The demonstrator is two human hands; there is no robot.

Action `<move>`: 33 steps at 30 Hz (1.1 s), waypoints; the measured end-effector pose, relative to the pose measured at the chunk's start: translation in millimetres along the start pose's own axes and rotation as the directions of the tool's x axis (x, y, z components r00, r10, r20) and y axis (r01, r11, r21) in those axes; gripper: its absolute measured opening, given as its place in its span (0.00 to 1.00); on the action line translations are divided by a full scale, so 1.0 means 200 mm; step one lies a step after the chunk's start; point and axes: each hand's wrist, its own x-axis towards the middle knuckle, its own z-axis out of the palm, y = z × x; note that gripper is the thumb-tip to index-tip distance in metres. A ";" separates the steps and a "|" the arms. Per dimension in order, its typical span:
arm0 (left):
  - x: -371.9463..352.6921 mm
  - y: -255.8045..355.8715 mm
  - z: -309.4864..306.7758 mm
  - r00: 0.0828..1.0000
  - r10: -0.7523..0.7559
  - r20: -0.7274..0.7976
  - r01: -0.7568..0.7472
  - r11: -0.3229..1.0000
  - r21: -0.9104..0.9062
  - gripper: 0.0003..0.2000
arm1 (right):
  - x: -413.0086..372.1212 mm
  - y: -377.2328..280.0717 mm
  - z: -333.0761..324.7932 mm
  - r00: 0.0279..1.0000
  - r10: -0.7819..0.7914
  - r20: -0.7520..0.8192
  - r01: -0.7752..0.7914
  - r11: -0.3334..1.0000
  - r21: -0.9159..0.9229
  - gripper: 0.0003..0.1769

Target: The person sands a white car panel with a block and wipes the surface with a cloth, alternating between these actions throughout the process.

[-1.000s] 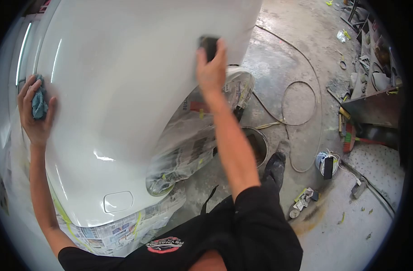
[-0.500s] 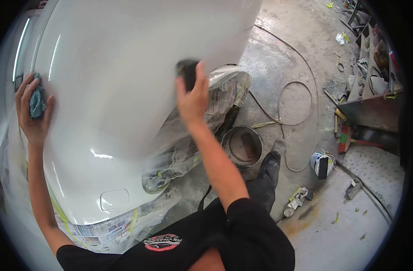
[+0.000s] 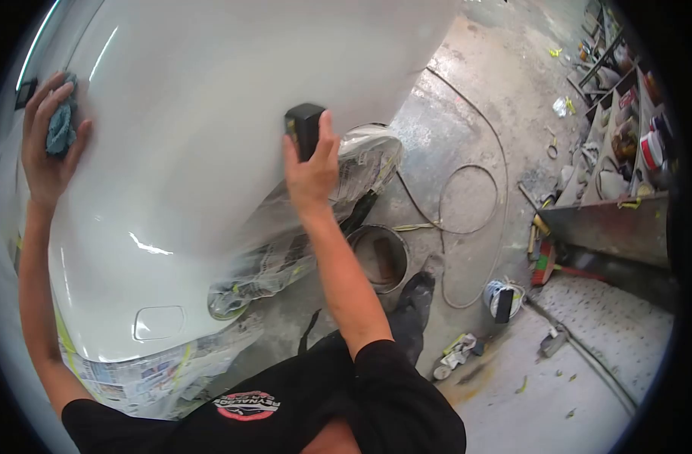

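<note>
A smooth pale grey-white car body panel (image 3: pixel 179 129) fills the left and middle of the head view. My right hand (image 3: pixel 312 178) grips a black sanding block (image 3: pixel 306 129) on the panel, close to its right side. At the far left edge, my left hand (image 3: pixel 43 163) is closed around a crumpled teal cloth (image 3: pixel 60 130) against the panel's surface. Plastic and newspaper masking (image 3: pixel 368 163) covers the part beside my right wrist. More newspaper (image 3: pixel 134 382) hangs below the panel's lower edge, near a small square cover outline.
A round bucket (image 3: pixel 403 257) stands on the floor by my foot. A hose (image 3: pixel 505 189) loops across the concrete. To the right are a small white pail (image 3: pixel 497 299), a red-and-green brush (image 3: pixel 543 265) and a cluttered shelf (image 3: pixel 611 227).
My view has shifted, so the floor items appear further left and the shelf shows more. My right hand has moved slightly over the panel with the sanding block; my left keeps the cloth.
</note>
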 end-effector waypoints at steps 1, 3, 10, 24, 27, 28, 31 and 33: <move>-0.01 -0.01 0.00 1.000 -0.005 0.002 0.005 1.000 -0.009 0.25 | 0.01 0.01 -0.02 0.997 0.011 0.071 -0.012 1.000 0.018 0.41; 0.00 -0.01 0.01 1.000 0.002 -0.010 -0.002 1.000 -0.010 0.26 | 0.40 0.20 -0.01 0.994 -0.041 -0.103 0.041 0.999 -0.006 0.38; 0.00 -0.02 0.02 0.998 0.037 -0.045 -0.038 0.999 -0.029 0.27 | 0.55 0.01 0.05 0.992 0.053 -0.115 -0.061 0.996 -0.071 0.37; -0.01 -0.02 0.02 0.999 -0.005 -0.044 0.002 0.997 -0.074 0.26 | 0.46 -0.13 0.09 0.992 -0.113 -0.058 0.106 0.987 -0.117 0.40; -0.01 -0.01 0.02 0.999 0.005 -0.048 -0.008 0.998 -0.069 0.26 | 0.18 -0.29 0.05 0.940 -0.336 0.061 0.341 0.926 -0.164 0.42; -0.01 -0.02 0.02 0.998 0.012 -0.058 -0.015 0.998 -0.064 0.26 | 0.17 -0.27 0.06 0.911 -0.403 0.084 0.411 0.897 -0.164 0.43; -0.01 -0.02 0.02 0.998 0.010 -0.055 -0.012 0.999 -0.045 0.26 | 0.64 0.04 0.03 0.988 -0.138 -0.066 0.129 0.984 -0.126 0.39; -0.01 -0.01 0.03 0.998 0.002 -0.069 -0.007 0.998 -0.064 0.26 | 0.85 0.16 -0.02 0.986 0.141 -0.094 -0.153 0.979 -0.134 0.37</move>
